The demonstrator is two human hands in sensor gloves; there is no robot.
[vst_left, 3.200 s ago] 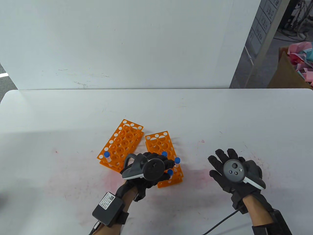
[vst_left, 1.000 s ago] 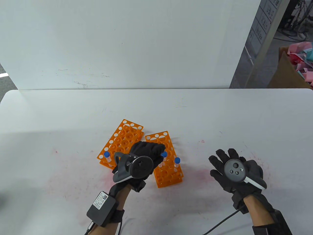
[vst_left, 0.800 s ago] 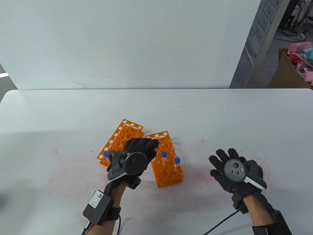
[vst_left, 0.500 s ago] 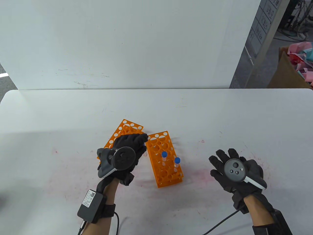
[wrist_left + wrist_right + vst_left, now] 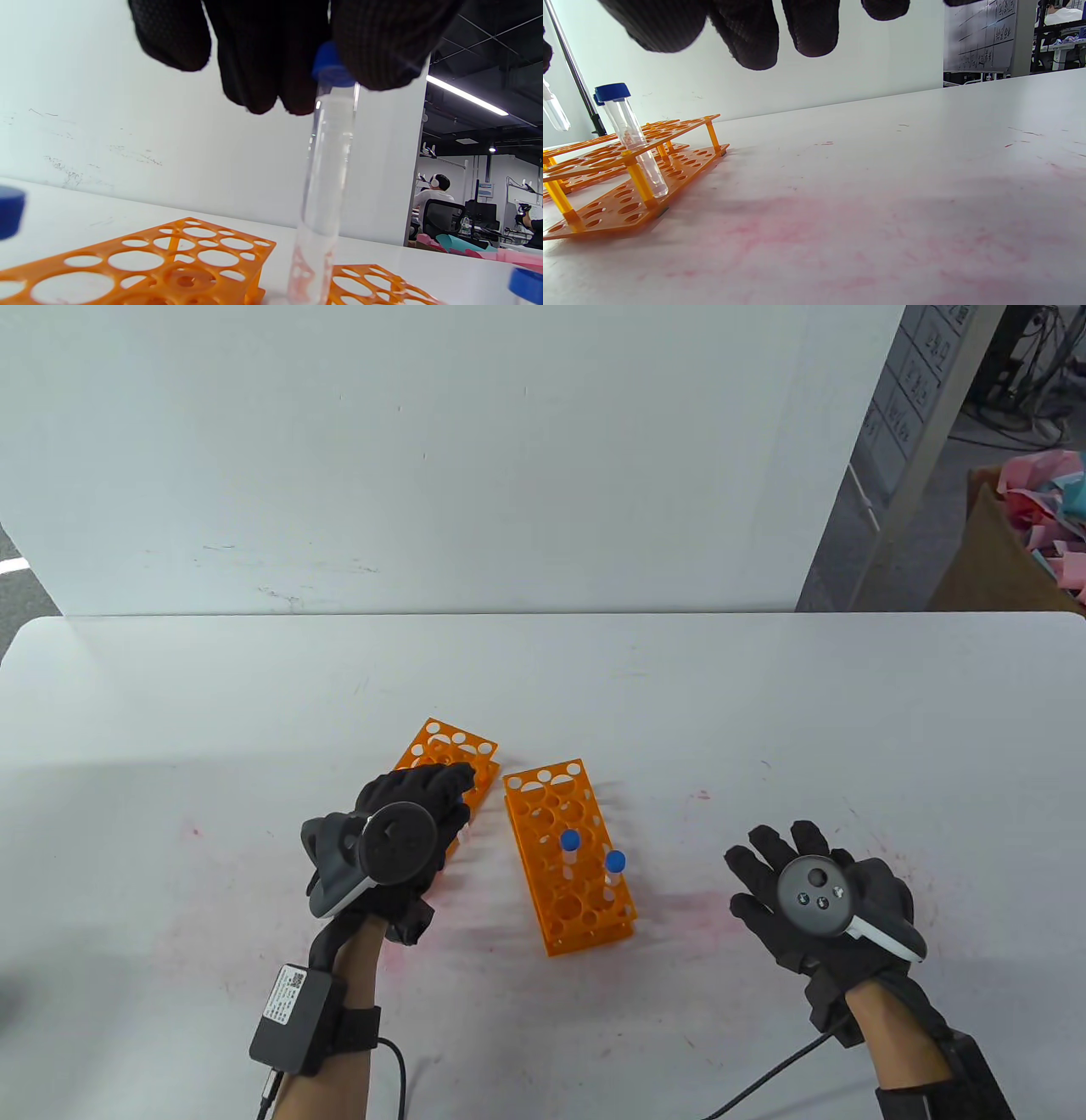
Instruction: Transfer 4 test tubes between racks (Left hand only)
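From above, our left hand (image 5: 399,848) hides its load over the left orange rack (image 5: 458,751); only the left wrist view shows the fingers (image 5: 377,46) pinching a test tube (image 5: 324,186) by its blue cap, hanging upright below them. Our right hand (image 5: 819,899) rests flat, fingers spread, on the surface (image 5: 764,704), right of the second rack (image 5: 560,848) holding two tubes.

The left hand (image 5: 407,831) hides most of the left rack (image 5: 458,746) (near end especially).

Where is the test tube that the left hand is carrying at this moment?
The left hand holds the test tube by its blue cap, above the left rack.
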